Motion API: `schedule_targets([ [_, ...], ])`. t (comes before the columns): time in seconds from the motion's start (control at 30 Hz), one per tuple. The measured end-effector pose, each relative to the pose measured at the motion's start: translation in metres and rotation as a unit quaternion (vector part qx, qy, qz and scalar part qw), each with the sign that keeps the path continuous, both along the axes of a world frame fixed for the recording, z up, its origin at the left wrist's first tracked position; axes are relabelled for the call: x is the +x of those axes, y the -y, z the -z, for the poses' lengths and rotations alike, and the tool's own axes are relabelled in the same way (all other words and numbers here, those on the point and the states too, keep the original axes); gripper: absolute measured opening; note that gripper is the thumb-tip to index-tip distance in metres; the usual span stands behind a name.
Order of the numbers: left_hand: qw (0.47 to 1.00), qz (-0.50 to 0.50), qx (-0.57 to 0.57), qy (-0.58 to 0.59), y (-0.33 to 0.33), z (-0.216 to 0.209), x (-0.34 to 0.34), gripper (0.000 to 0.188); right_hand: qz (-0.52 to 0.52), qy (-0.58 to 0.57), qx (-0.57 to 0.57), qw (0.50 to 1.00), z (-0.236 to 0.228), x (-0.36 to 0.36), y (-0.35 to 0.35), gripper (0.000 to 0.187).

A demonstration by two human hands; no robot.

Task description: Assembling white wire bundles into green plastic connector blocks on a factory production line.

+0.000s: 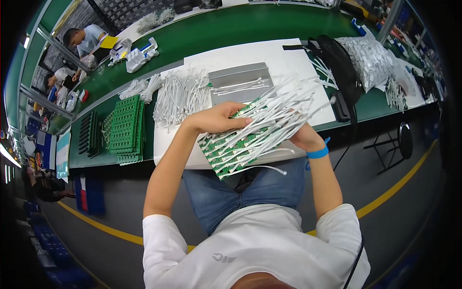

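My left hand [222, 118] grips the far left side of a green circuit board panel [210, 150], its thumb lying over the top. Many white cables [269, 126] with small end connectors are attached in rows across the panel and fan out to the right. My right hand [307, 137] is closed around the cables on their right side; its fingers are partly hidden under them. The panel is held tilted above the near edge of the table, over my lap. Beyond it, a grey metal plate [238, 73] carries a few loose white cables [240, 86].
A pile of white cables [180, 96] lies left of the plate. Farther left stand stacked green panels [126, 127] and black racks [86, 134]. At right are a black bag [339, 67] and a clear bag of white parts [368, 62]. Another person [86, 41] works far left.
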State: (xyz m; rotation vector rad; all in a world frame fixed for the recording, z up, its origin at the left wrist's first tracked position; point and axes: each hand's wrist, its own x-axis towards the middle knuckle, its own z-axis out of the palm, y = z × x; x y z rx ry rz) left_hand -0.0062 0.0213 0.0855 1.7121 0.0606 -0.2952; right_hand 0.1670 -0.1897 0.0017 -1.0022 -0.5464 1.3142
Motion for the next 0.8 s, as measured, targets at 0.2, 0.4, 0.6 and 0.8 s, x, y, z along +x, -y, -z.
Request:
schedule_targets([
  [0.2, 0.997, 0.049, 0.063, 0.017, 0.0, -0.002, 0.026, 0.038, -0.019, 0.403, -0.042, 0.914, -0.048, -0.003, -0.005, 0.031],
  [0.4, 0.996, 0.075, 0.037, 0.01, -0.013, 0.017, 0.047, 0.038, -0.022, 0.277, -0.027, 0.96, -0.02, 0.012, -0.004, 0.026],
  [0.6, 0.993, 0.004, -0.034, 0.113, -0.054, -0.021, 0.014, 0.055, 0.005, 0.689, 0.052, 0.723, -0.081, 0.015, 0.015, 0.022],
  [0.8, 0.995, 0.089, -0.04, 0.009, -0.065, -0.027, 0.022, 0.097, 0.093, 0.813, 0.403, 0.409, -0.138, 0.011, -0.006, 0.018],
])
